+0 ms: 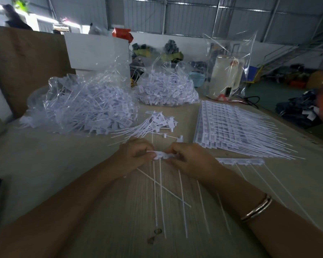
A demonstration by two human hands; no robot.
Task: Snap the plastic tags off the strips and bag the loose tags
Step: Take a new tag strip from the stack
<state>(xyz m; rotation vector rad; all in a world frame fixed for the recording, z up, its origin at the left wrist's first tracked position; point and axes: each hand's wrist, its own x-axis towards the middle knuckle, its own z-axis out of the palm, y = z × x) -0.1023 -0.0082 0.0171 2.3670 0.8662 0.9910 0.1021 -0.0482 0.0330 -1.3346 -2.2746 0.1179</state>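
A white strip of plastic tags [163, 155] is held between both hands above the wooden table [45, 164], its long thin tails hanging toward me. My left hand [136, 155] pinches the strip's left end. My right hand [190, 159] grips its right part with curled fingers. Loose snapped tags [153, 125] lie in a small pile just beyond my hands. Two clear bags filled with loose tags stand behind: a large bag [86, 107] at left and a second bag [166, 88] at centre.
A stack of whole tag strips [237, 123] lies at right, with another strip piece [241, 162] beside my right wrist. A white kettle [226, 75] in a clear bag stands at the back right. A white box [95, 49] stands behind the bags.
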